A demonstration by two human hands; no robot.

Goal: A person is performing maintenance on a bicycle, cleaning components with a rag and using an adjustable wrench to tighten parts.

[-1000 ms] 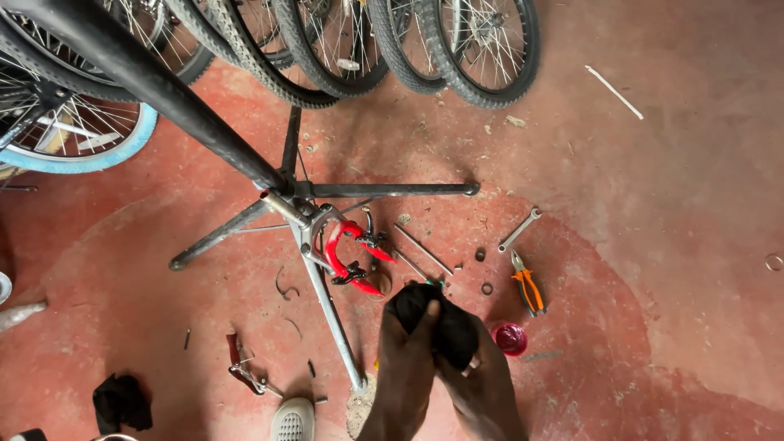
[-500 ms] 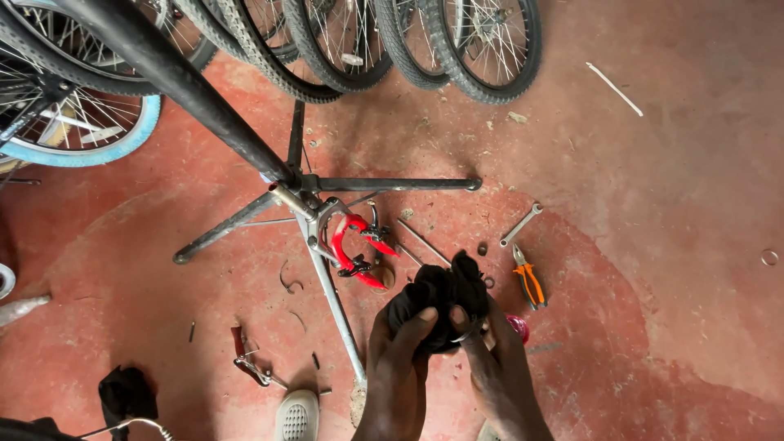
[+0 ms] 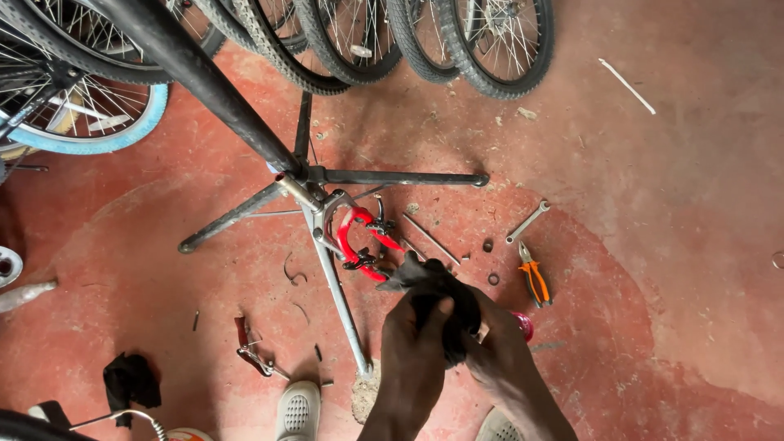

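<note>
Both hands, left hand (image 3: 415,343) and right hand (image 3: 500,353), close their grip around 1 black cloth (image 3: 437,287), bunching it. Orange pliers (image 3: 535,278) and a spanner (image 3: 527,221) lie on the floor (image 3: 653,269) nearby, within reach.

The light is soft and even daylight, bright all over the red floor (image 3: 653,245). Shadows are faint and small, with a weak one beside the stand legs (image 3: 343,302). There is no glare. The picture is mostly sharp. The bike wheels (image 3: 490,41) at twelve o'clock bend a little near the edge. Both hands look dark.
</note>
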